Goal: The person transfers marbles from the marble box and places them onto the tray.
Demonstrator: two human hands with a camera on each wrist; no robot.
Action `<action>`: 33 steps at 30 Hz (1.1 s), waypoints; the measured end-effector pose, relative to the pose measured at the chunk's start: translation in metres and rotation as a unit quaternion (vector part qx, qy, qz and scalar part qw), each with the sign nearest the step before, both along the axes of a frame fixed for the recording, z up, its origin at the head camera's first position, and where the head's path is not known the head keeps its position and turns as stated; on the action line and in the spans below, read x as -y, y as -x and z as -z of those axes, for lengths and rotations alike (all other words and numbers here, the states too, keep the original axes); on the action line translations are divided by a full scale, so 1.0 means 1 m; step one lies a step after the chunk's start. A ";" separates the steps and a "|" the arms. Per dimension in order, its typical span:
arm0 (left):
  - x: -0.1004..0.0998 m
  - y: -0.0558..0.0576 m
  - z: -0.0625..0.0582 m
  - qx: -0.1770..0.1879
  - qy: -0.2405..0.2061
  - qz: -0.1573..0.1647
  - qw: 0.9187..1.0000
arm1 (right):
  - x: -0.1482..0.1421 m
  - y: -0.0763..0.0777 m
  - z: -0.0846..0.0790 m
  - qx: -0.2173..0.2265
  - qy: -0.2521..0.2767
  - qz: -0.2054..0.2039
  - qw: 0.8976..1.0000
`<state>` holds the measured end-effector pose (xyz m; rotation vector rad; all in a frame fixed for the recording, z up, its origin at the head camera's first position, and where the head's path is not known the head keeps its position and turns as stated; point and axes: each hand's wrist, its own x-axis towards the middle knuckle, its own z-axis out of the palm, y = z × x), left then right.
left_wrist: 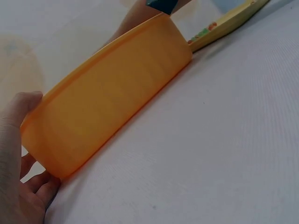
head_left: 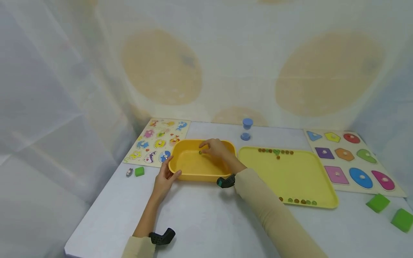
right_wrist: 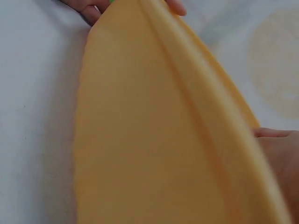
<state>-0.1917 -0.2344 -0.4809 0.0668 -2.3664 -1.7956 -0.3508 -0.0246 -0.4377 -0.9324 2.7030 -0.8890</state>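
Note:
An orange plastic tub [head_left: 193,177] stands on the white table. My left hand [head_left: 164,179] grips its left end, thumb on the rim and fingers low at the base; the left wrist view shows this thumb [left_wrist: 30,99] at the rim. My right hand [head_left: 215,147] reaches inside, thumb and index fingertips apart. A small greenish bead [head_left: 200,152] shows right at the thumb tip, below the index finger. In the right wrist view the tub wall [right_wrist: 131,130] hides most of the right hand [right_wrist: 282,149].
Right of the tub lies a yellow tray [head_left: 280,175] with brown and green beads along its far and near edges. An animal puzzle board [head_left: 161,134], a shapes board [head_left: 342,143], a blue-capped sand timer [head_left: 247,123], a small figure [head_left: 129,172] and green blocks [head_left: 378,202] stand around.

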 end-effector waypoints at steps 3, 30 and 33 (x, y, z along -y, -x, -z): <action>-0.002 0.001 0.002 0.000 -0.002 0.001 1.000 | 0.001 0.000 0.006 -0.006 -0.014 -0.003 1.000; -0.010 -0.014 -0.027 0.016 0.006 0.011 1.000 | -0.146 -0.037 -0.049 -0.151 0.079 0.034 0.985; -0.009 -0.014 -0.028 0.015 0.008 0.011 1.000 | -0.191 -0.044 -0.040 -0.168 0.072 0.074 0.980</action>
